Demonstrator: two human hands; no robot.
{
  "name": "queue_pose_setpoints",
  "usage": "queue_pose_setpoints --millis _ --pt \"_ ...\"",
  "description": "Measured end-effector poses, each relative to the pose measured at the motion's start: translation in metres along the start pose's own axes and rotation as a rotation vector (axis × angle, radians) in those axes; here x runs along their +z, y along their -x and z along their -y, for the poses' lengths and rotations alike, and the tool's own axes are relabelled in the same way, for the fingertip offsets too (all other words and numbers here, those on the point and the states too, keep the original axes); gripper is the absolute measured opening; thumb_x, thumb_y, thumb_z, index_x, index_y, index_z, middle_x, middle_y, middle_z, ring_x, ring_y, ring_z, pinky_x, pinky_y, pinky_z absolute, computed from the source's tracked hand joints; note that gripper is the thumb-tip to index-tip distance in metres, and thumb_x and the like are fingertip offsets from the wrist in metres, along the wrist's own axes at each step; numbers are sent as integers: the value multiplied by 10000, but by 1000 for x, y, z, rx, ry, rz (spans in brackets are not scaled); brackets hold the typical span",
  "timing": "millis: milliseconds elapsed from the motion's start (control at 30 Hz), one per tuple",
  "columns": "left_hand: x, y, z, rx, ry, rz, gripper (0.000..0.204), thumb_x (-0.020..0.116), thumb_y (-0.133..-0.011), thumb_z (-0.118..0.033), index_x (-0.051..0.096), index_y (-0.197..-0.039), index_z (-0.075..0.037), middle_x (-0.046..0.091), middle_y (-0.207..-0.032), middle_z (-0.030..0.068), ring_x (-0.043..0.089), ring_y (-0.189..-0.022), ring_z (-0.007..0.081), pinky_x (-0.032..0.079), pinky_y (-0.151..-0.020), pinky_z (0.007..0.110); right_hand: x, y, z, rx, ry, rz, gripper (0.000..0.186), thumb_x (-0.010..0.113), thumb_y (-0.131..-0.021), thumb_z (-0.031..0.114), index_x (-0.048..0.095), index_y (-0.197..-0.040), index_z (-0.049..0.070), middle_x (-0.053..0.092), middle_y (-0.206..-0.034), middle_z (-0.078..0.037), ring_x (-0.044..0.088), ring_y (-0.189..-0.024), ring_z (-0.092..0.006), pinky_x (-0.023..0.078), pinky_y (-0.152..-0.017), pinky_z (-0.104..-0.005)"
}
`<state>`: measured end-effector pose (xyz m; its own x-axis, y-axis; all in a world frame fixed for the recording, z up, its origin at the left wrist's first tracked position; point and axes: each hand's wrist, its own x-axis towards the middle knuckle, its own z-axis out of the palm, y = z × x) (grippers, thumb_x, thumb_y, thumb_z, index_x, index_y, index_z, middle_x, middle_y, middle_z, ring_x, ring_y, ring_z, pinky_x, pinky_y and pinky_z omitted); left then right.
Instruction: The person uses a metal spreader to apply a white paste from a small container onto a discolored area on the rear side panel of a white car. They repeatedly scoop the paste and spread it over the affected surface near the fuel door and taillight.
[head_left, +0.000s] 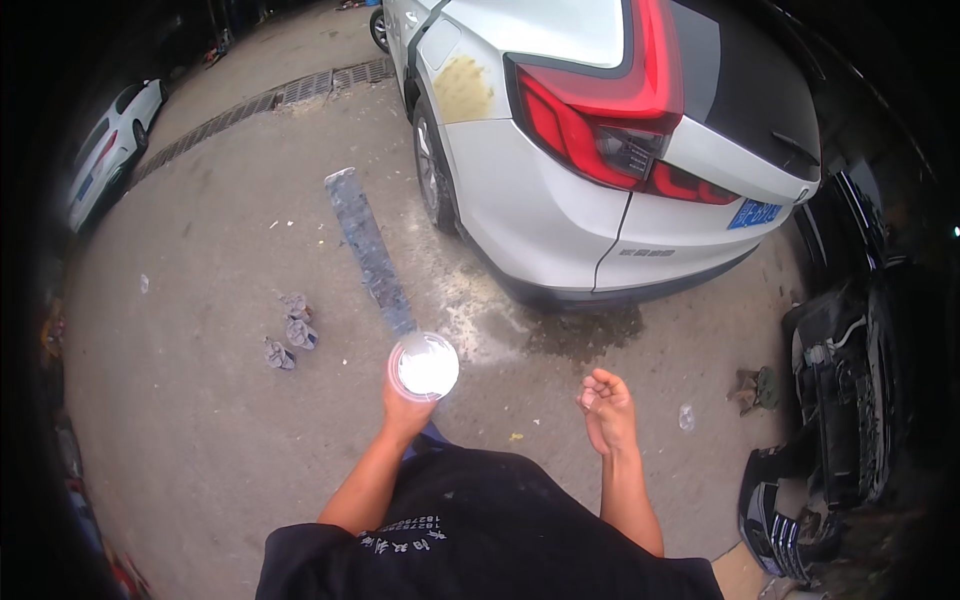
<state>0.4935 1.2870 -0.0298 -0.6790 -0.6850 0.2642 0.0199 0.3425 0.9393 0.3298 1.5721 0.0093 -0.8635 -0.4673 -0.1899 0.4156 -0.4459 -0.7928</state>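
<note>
My left hand (404, 408) is closed around a clear plastic cup (393, 372) with bright white liquid (428, 372) inside, held in front of my body. The cup is seen from above through its round rim. To the right, at about the same height, my right hand (608, 408) is raised with its fingers curled in, and nothing shows in it. Ahead stands the rear corner of a white car (540, 215) with a red tail light (570, 115). A yellowish sanded patch (464, 88) marks its rear side panel.
A long grey-blue strip (365, 245) lies on the concrete floor beyond the cup. Several crumpled grey pieces (298, 328) lie left of it. Black car parts (850, 400) stand at the right. Another white car (115, 150) is at the far left, near a drain grate (305, 88).
</note>
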Motion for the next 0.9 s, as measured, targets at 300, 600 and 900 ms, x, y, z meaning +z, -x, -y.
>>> queue_pose_setpoints --millis 300,600,900 --pt "-3 -116 74 21 143 -28 794 785 -658 -96 403 -1342 29 535 -1273 168 529 -1187 271 399 -1028 374 58 -87 -27 54 190 -84 368 608 -813 -105 561 -1145 50 649 -1031 -87 639 -889 -167 544 -781 -327" --pt "-39 -267 129 -11 171 -52 807 796 -626 -115 415 -1324 25 533 -1262 175 531 -1177 285 412 -1008 387 173 -216 -38 262 638 -73 234 618 -923 124 582 -1142 51 626 -870 -23 570 -640 -72 474 -580 -218" --pt "-45 -347 148 45 31 68 814 809 -645 -155 414 -1335 22 535 -1259 160 531 -1177 273 415 -1003 374 226 -285 -26 30 918 -44 237 611 -942 214 624 -1089 29 517 -672 51 449 -571 -24 369 -521 -193"
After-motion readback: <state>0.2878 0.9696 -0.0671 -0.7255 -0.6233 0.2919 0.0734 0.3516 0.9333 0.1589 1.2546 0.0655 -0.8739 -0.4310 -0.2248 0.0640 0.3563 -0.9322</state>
